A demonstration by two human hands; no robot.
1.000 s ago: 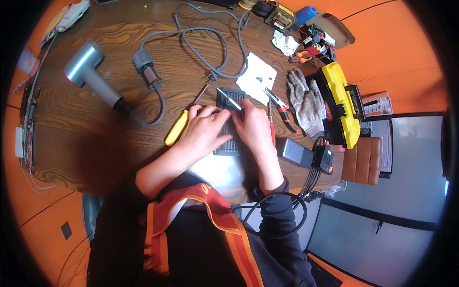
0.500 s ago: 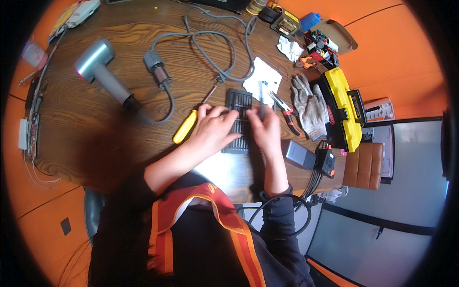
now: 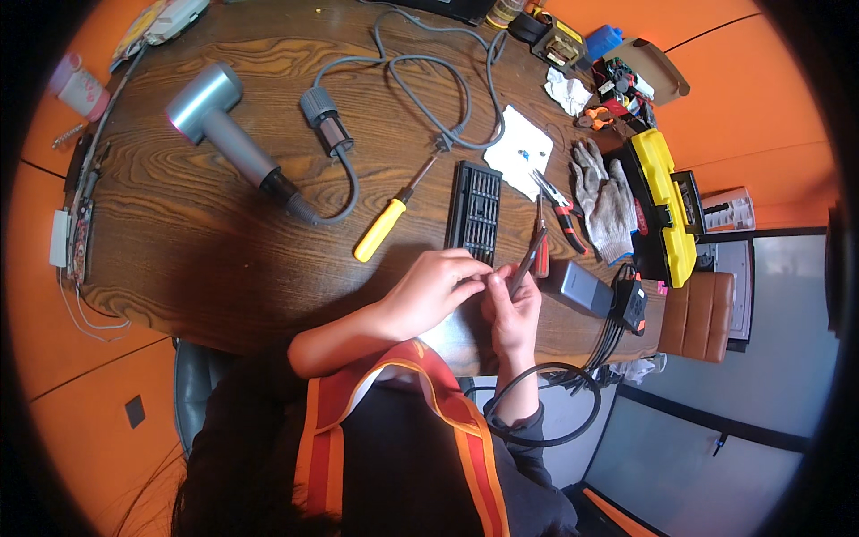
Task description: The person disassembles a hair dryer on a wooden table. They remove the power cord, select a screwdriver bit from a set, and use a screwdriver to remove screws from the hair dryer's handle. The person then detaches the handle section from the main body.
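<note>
Rod (image 3: 530,259), slim, dark, slanting right of centre; right hand (image 3: 514,315) curled round it. Left hand (image 3: 438,288) pinched nearly closed (contents: cannot tell). Slotted, oblong case (image 3: 460,210) above.

Matt plastic case (image 3: 461,213), glossy wooden table (image 3: 161,201)

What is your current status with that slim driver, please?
Right hand gripping slim dark driver. Left hand close beside, unclear whether holding anything. Screwdriver bit case just beyond hands. Yellow-handled screwdriver left of case.
</note>
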